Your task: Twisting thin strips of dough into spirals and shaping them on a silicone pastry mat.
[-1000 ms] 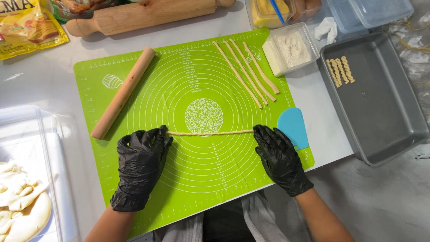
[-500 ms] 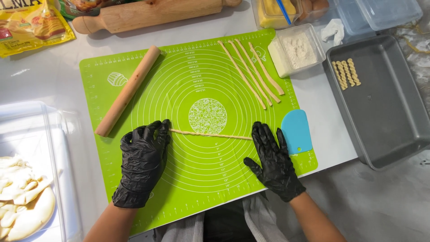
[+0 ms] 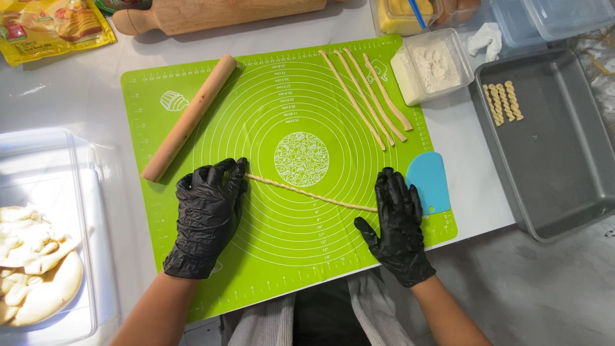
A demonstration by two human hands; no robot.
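Observation:
A thin twisted strip of dough point(image 3: 307, 192) lies slanted across the green silicone mat point(image 3: 282, 269). My left hand point(image 3: 208, 211), in a black glove, lies flat on the strip's left end. My right hand point(image 3: 398, 221), also gloved in black, presses flat on the right end, lower on the mat. Fingers of both hands are spread. Three more dough strips point(image 3: 368, 96) lie at the mat's upper right. A blue plastic scraper point(image 3: 428, 182) rests just right of my right hand.
A slim wooden rolling pin point(image 3: 189, 118) lies diagonally on the mat's left. A thicker rolling pin point(image 3: 224, 14) lies beyond the mat. A flour tub point(image 3: 435, 64), a grey baking tray point(image 3: 564, 166) holding twisted dough sticks point(image 3: 503, 101), and a clear box with dough point(image 3: 32, 256) surround the mat.
My right hand has slid toward me and my left hand away, so the strip now lies slanted and looks twisted.

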